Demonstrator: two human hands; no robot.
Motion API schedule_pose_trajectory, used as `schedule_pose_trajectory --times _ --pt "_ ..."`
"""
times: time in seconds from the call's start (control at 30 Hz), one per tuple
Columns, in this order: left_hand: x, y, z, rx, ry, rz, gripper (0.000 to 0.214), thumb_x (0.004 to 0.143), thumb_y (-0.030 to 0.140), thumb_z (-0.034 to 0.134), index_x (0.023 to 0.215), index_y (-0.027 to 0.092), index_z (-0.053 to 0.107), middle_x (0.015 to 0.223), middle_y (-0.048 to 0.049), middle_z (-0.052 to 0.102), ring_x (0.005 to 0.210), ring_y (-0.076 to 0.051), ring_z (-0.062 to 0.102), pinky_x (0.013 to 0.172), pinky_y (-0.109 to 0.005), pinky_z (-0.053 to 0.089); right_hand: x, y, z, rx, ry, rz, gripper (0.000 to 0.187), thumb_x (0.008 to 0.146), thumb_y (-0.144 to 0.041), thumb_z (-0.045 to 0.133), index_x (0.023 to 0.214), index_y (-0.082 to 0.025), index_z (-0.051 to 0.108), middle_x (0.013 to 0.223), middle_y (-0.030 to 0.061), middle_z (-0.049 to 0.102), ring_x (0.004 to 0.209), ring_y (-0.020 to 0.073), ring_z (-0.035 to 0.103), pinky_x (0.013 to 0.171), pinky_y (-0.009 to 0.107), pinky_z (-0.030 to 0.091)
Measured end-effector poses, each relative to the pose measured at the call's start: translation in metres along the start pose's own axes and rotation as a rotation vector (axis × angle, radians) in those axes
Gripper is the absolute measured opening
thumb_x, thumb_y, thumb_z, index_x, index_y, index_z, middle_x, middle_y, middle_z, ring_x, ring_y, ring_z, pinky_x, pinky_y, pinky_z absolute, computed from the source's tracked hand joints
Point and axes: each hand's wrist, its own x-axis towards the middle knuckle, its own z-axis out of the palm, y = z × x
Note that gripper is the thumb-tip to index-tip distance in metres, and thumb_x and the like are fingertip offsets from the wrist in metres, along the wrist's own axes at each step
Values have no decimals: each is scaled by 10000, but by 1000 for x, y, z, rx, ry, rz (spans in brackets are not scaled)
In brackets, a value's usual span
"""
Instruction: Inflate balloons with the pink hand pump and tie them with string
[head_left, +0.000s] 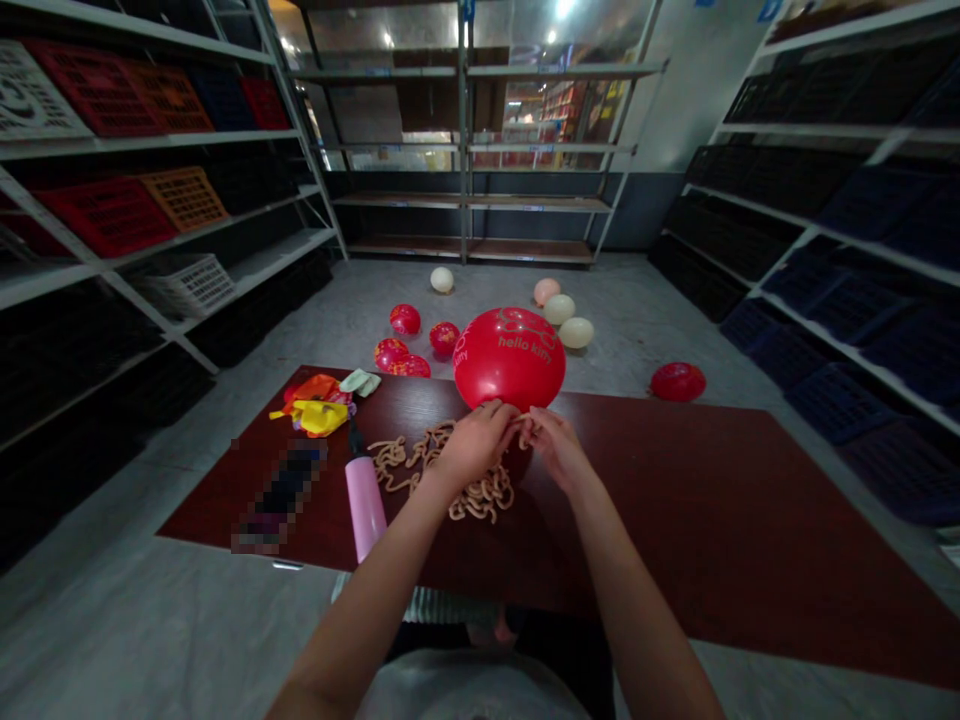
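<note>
A large inflated red balloon [510, 360] with "hello kitty" print rises just beyond my hands over the table. My left hand [480, 442] is closed at the balloon's underside, its fingertips together; the balloon's neck is hidden there. Close beside it, my right hand [556, 448] pinches a bit of beige cord between thumb and fingers. Beneath my left hand lies a loose tangle of beige cord [480, 495]. A pink balloon pump [365, 508] with a black nozzle rests left of the cord, near my left forearm.
Deflated balloons [319, 415] in yellow, orange and pale green lie on the dark red table [697, 510]. A blurred-out dark object [285, 495] is at left. Several inflated balloons [406, 320] sit on the floor beyond. Shelves with crates [112, 215] flank both sides.
</note>
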Motion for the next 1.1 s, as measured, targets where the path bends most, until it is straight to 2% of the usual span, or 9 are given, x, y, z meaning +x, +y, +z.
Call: schedule_pose_trajectory --times 0.1,0.2,0.4,0.57,0.63,0.73,0.83,0.9,1.1 --pt "2 1 9 1 14 18 180 983 239 432 992 160 593 945 -97 635 884 -224 599 769 -333 476 -2 1 -9 -39 53 -30 402 788 -548 661 586 -218 549 601 -18 547 602 128 514 644 302 465" --pt "4 3 15 -172 77 -40 176 982 246 443 969 171 602 898 -81 645 839 -203 604 768 -322 466 -2 3 -19 -137 99 -63 394 781 -571 661 643 -207 602 649 3 615 654 140 562 688 310 465" --pt "4 6 13 -459 69 -184 214 997 296 399 977 191 584 908 -64 649 835 -179 604 784 -316 453 0 2 -34 -277 77 -51 313 707 -484 757 784 -190 683 686 -7 667 610 118 533 610 270 396" --pt "0 3 12 -657 123 -292 223 1004 349 387 960 183 529 903 -41 621 817 -160 585 767 -292 443 -2 -6 -35 -352 -114 -28 366 752 -437 732 1026 -226 614 700 -17 687 617 141 585 607 274 407" --pt "0 1 13 -749 177 -330 221 994 365 413 950 183 531 894 -31 608 817 -154 572 766 -279 439 -3 -11 -33 -422 -208 -37 280 800 -426 687 985 -225 626 723 -5 691 643 147 600 631 284 424" --pt "1 -1 16 -885 290 -403 181 957 357 498 954 183 548 891 -18 603 819 -145 559 769 -260 430 -3 -15 -26 -511 -269 -64 195 827 -396 669 811 -201 680 669 -5 650 633 130 563 646 280 416" --pt "3 -2 16 -1017 400 -451 186 918 362 573 967 183 565 871 -8 610 782 -132 553 748 -246 431 -1 -14 -13 -224 -199 -14 183 801 -387 709 812 -204 707 599 -29 573 587 104 491 608 265 391" --pt "3 -2 13 -1013 413 -426 205 895 374 618 948 177 600 836 -5 618 752 -126 548 731 -242 429 2 -10 -2 8 -139 16 205 756 -398 750 857 -224 711 612 -42 533 587 94 458 590 256 388" --pt "1 -6 -5 -852 284 -165 172 844 337 706 881 177 756 788 -40 659 726 -136 569 684 -262 435 3 -7 14 171 -127 38 236 724 -324 774 938 -229 741 634 -49 477 606 75 402 595 235 394"
